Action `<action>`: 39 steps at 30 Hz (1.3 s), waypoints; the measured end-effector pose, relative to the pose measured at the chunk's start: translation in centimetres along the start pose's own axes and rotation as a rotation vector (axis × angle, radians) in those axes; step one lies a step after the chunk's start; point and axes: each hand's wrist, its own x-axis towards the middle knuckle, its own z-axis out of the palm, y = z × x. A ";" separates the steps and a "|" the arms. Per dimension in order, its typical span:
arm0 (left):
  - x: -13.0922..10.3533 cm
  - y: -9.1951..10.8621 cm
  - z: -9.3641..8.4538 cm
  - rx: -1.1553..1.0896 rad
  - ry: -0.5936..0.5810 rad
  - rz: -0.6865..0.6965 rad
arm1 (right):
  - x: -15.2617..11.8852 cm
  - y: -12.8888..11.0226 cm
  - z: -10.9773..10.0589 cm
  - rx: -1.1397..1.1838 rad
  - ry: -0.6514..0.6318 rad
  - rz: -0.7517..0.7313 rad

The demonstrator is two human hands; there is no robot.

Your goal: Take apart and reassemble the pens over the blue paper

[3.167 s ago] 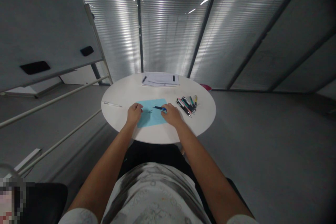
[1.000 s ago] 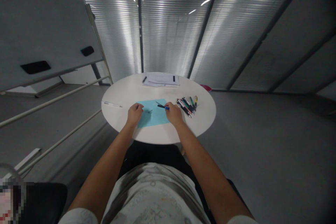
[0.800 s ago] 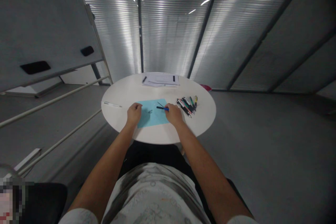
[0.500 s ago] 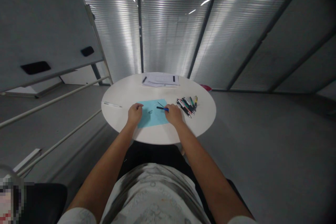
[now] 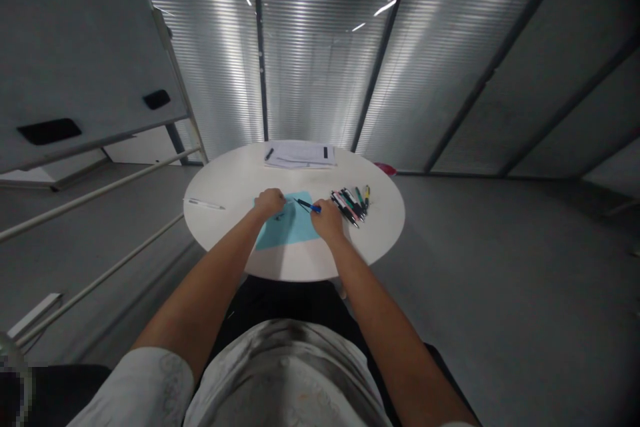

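A round white table (image 5: 225,177) is set before slatted blinds (image 5: 310,80), with a grey floor around it. By the right hand (image 5: 327,219), a dark and blue pen (image 5: 308,205) is held above the light blue sheet (image 5: 300,227), pinched near its blue end; the far fingers of that hand are hidden under the palm. A thin dark strip beside the pen is too small to be made out. The left hand (image 5: 271,203) is placed over the upper left part of the sheet, its back turned up; its fingers are mostly hidden, so whether anything is pinched cannot be told. Compared with the earlier frames, the left hand has been moved inward and farther up the sheet, nearer to the pen's dark end, and the whole view has been shifted slightly.

Two hands, one sheet and one white pen (image 5: 206,204), laid apart at the table's left, are counted. At the right, a group of pens (image 5: 351,205) is spread, overlapped so that only at least five can be counted, green and yellow among them. Small dark marks or pieces (image 5: 279,217) on the sheet are blurred. Papers (image 5: 300,155) are stacked at the far edge, their number unclear.
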 end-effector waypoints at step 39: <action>-1.2 2.8 0.2 0.633 -0.190 0.219 | -0.1 0.1 -0.2 -0.153 -0.081 -0.055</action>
